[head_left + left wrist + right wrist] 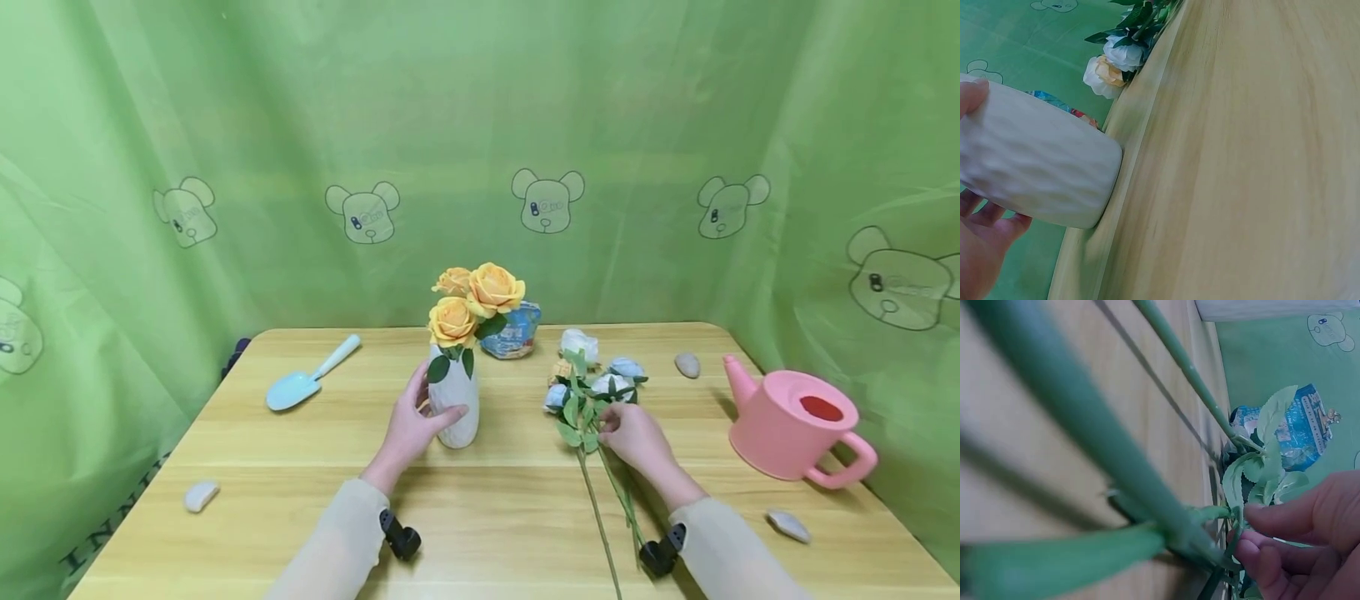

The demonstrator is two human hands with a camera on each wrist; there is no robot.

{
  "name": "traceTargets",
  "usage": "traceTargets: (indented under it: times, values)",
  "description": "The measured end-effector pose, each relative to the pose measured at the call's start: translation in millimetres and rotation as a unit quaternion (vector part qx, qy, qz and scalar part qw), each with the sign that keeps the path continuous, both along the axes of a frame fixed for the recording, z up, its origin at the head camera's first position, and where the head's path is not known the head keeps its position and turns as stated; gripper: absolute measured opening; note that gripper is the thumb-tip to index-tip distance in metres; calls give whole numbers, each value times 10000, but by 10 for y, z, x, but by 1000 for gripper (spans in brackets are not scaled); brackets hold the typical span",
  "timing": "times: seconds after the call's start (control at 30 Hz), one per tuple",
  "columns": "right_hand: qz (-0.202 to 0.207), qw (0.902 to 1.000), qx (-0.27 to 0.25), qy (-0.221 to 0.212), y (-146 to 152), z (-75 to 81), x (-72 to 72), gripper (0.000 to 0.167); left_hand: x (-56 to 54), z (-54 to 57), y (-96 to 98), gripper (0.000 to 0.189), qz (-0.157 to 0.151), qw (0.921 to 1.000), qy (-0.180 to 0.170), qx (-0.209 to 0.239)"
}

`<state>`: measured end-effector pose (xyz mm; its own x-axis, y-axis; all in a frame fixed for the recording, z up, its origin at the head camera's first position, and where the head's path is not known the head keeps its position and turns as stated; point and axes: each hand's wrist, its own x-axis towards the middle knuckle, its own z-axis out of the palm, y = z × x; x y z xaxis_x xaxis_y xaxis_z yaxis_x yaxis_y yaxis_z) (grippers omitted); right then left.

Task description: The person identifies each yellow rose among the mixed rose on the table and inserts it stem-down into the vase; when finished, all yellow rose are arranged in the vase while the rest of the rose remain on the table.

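My left hand [411, 423] grips a white vase [457, 408] with a wavy surface, thumb on its near side and fingers round the left. Several yellow roses [495, 290] stand in it, their stems hidden inside. In the left wrist view the vase [1041, 156] lies across the picture with the fingers around it. To the right, my right hand [637, 437] pinches a green stem [1236, 540] among the leaves of a bunch of artificial flowers. Its white and pale blue blooms [611, 385] point to the back, and long stems [596, 517] run toward the front edge.
Behind the vase stands a blue bag [517, 333]. A light blue trowel [311, 377] lies at the left, and a pink watering can [787, 425] stands at the right. Stones [201, 496] lie at both sides of the table [480, 533]. A green curtain [465, 125] hangs behind.
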<state>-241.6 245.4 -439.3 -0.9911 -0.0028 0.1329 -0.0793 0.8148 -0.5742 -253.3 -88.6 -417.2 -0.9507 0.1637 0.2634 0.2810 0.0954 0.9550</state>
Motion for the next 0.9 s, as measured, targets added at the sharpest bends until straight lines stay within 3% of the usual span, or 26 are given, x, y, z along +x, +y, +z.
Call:
traceTargets:
  times: [0.27,0.57,0.9]
  values:
    - [-287,9991,142,-267,2,19,-40,25,7,-15,-4,79,-15,10000,31,16]
    - [-493,9882,-1291,-660,89,40,-32,33,5,-14,3,79,-32,10000,83,18]
    - [-492,9728,-2144,-725,131,137,-7,39,28,4,12,80,-16,9998,169,84]
